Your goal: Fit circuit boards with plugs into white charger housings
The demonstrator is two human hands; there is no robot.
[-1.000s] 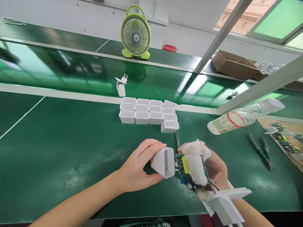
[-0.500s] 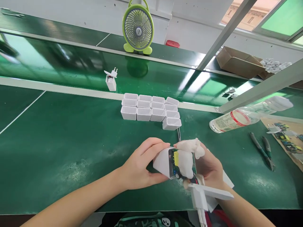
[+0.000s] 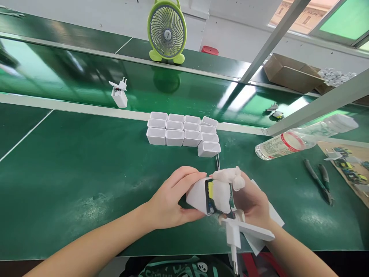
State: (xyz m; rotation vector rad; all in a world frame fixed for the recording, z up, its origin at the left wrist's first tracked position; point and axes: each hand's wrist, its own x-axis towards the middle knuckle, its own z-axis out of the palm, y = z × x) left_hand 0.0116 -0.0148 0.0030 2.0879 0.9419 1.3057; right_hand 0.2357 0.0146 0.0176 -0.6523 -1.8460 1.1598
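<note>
My left hand grips a white plastic charger housing, its open mouth facing right. My right hand, thumb and forefinger wrapped in white tape, holds a green circuit board that sits mostly inside the housing. A white plug cover with two pins hangs by wires below my right hand. Both hands are just above the green bench, near its front edge.
Several empty white housings stand in rows just beyond my hands. On the moving belt behind rides an assembled charger. A plastic bottle, pliers and a tray of boards lie to the right. A green fan stands at the back.
The circuit board has slid from outside the housing's mouth to mostly inside it. The plug cover swung down below my right hand. The charger on the belt moved left.
</note>
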